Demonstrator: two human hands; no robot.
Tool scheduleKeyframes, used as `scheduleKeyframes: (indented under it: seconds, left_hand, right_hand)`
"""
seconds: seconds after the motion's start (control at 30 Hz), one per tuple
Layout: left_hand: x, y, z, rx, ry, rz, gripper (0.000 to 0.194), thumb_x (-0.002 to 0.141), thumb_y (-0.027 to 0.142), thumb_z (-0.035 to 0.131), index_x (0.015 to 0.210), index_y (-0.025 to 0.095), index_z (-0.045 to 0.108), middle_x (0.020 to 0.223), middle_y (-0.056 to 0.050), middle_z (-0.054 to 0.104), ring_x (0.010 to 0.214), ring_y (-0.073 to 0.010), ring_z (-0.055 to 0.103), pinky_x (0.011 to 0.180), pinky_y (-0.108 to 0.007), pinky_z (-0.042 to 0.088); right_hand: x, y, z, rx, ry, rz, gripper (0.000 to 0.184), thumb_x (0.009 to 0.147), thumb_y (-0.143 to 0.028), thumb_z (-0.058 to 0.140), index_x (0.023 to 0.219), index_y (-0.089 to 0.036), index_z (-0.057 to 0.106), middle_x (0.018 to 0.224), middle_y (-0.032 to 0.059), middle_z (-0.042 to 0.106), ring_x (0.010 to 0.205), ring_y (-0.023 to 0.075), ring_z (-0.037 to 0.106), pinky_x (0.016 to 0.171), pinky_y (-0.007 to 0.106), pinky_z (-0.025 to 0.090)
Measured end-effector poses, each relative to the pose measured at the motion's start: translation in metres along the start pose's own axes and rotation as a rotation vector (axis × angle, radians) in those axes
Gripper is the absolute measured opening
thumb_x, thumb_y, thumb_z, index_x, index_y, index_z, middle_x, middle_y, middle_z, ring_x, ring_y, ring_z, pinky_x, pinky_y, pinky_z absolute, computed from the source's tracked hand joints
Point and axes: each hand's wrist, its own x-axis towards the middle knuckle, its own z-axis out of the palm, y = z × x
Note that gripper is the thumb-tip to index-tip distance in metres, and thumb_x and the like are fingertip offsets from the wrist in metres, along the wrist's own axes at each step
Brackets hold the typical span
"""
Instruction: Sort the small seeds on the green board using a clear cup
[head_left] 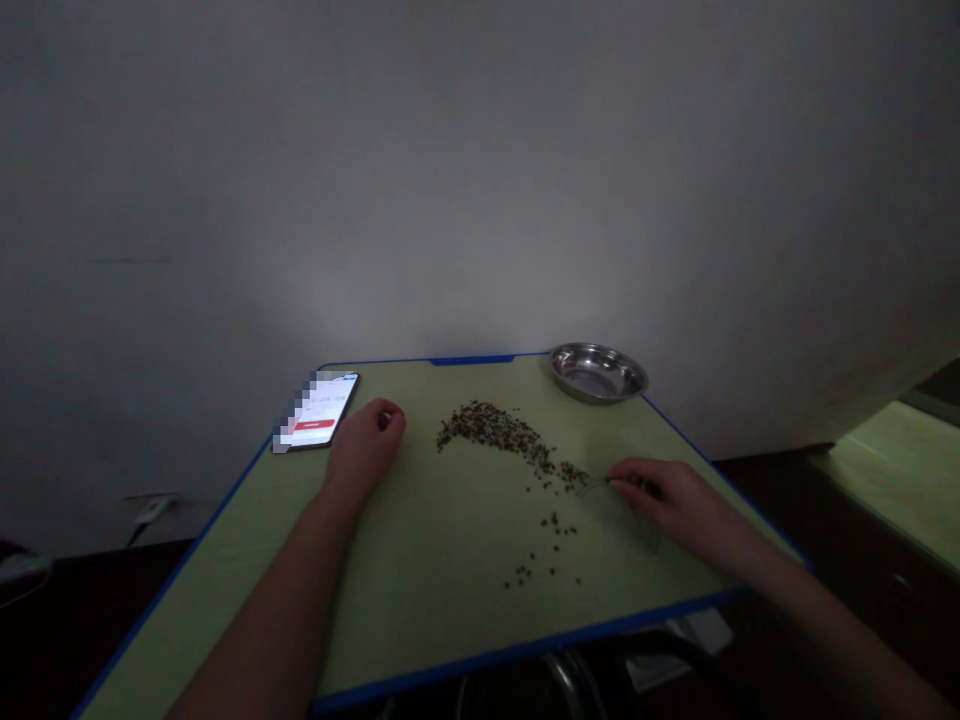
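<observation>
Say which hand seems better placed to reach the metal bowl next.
Probably the right hand: it's nearer the metal bowl; the left hand is beside the phone, across the dark pile.

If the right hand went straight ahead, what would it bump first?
The right hand would probably meet the pile of brown seed-like bits, just beyond the thin item it pinches, though depth is unclear.

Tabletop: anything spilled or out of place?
Possibly spilled: small dark pieces lie loose on the bare tabletop, with strays toward the near edge, while the metal bowl stands apart at far right. Spilled or laid out deliberately, I can't tell.
</observation>
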Motion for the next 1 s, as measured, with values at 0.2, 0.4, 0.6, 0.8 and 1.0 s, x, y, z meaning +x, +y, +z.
scheduleKeyframes:
  seconds: [0.2, 0.4, 0.6, 0.8, 1.0]
  left_hand:
    - [-0.001, 0.003, -0.001, 0.018, -0.007, 0.019, 0.026, 0.078, 0.036, 0.043, 0.083, 0.018, 0.062, 0.074, -0.004, 0.065, 0.067, -0.0168, 0.057, 0.060, -0.027, 0.039]
    - [-0.001, 0.000, 0.000, 0.016, -0.001, 0.023, 0.026, 0.078, 0.036, 0.043, 0.083, 0.019, 0.062, 0.073, -0.004, 0.065, 0.066, -0.0165, 0.057, 0.060, -0.026, 0.038]
    - [-0.001, -0.001, 0.001, 0.005, 0.005, 0.029, 0.025, 0.078, 0.036, 0.044, 0.082, 0.019, 0.061, 0.074, -0.004, 0.064, 0.067, -0.0165, 0.057, 0.061, -0.026, 0.039]
    - [0.000, -0.001, 0.001, 0.013, -0.002, 0.033, 0.027, 0.077, 0.038, 0.043, 0.083, 0.019, 0.062, 0.073, -0.004, 0.064, 0.066, -0.0167, 0.056, 0.059, -0.027, 0.038]
    - [-0.001, 0.000, 0.000, 0.014, -0.004, 0.029, 0.027, 0.077, 0.038, 0.043, 0.082, 0.019, 0.062, 0.073, -0.004, 0.064, 0.066, -0.0166, 0.056, 0.060, -0.027, 0.037]
  right_hand:
    - [-0.015, 0.004, 0.001, 0.017, -0.044, 0.015, 0.026, 0.085, -0.034, 0.044, 0.084, -0.021, 0.066, 0.080, 0.0050, 0.070, 0.070, 0.0201, 0.061, 0.066, 0.033, 0.047]
    - [-0.015, -0.004, 0.006, 0.011, -0.055, 0.003, 0.027, 0.085, -0.035, 0.043, 0.087, -0.021, 0.067, 0.080, 0.0048, 0.070, 0.070, 0.0203, 0.062, 0.065, 0.031, 0.046]
    - [-0.014, 0.001, 0.008, 0.011, -0.073, -0.016, 0.026, 0.087, -0.034, 0.045, 0.088, -0.021, 0.067, 0.086, 0.0057, 0.070, 0.076, 0.0208, 0.063, 0.068, 0.032, 0.047]
    - [-0.012, -0.003, 0.010, 0.011, -0.075, -0.037, 0.023, 0.087, -0.031, 0.046, 0.087, -0.021, 0.067, 0.085, 0.0055, 0.070, 0.075, 0.0202, 0.063, 0.069, 0.032, 0.047]
    - [-0.007, -0.002, 0.014, -0.025, -0.063, -0.041, 0.022, 0.086, -0.029, 0.048, 0.090, -0.021, 0.068, 0.085, 0.0056, 0.071, 0.076, 0.0201, 0.063, 0.069, 0.032, 0.047]
